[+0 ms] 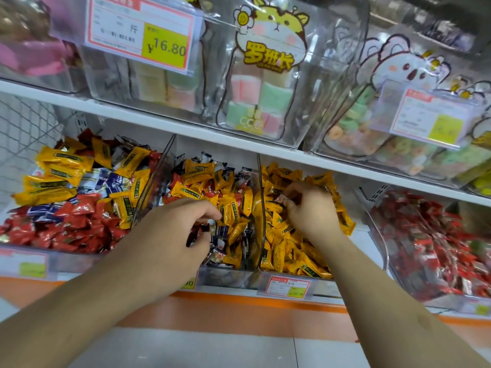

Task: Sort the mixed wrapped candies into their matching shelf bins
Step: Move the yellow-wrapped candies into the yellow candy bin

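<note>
- Nearest to us, two bare forearms reach up from the bottom edge, cut off below the elbows.
- Our left hand (170, 229) sits over the mixed middle bin (225, 274), fingers curled down into the wrappers; thumb and fingertips seem to pinch a dark blue-and-white candy (220, 231), though the wrappers crowd together and we cannot be sure which piece it has.
- Our right hand (310, 208) rests on the yellow candy bin (289, 277), fingers bent, pinching a small reddish wrapped candy (280, 199) at the fingertips.
- The middle bin holds yellow, red and dark blue pieces jumbled together; our left hand hides its front part.
- To the left, another mixed bin (53, 258) shows yellow, red and blue wrappers, its label blurred.
- To the right, a red candy bin (382, 251) is smeared by blur and runs out of view.
- Price tags (288, 286) on the bin fronts are too small to read.
- Farther up, the upper shelf (159, 120) carries clear bins of pastel sweets, with a tag reading 16.80 (140, 33).
</note>
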